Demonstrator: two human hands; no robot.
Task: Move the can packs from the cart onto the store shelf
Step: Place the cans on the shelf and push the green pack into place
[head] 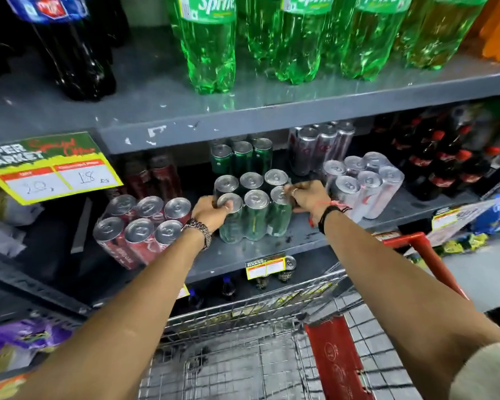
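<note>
grey shelf [300, 241]: green can pack [253, 206] standing; left hand [211, 210], right hand [308, 196] fingers clasping its sides.

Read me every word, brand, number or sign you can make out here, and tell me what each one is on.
"Sprite": label of the green bottles on the upper shelf.
"UPER MARKET", cut off at the left: green and yellow price sign.
"18": handwritten in that sign's right white box; the left box may read "20", unclear.
Red cursive heading on that sign: not legible.
Small shelf tag, can packs, red-capped bottles, red cart panel: too blurred to read.
</note>
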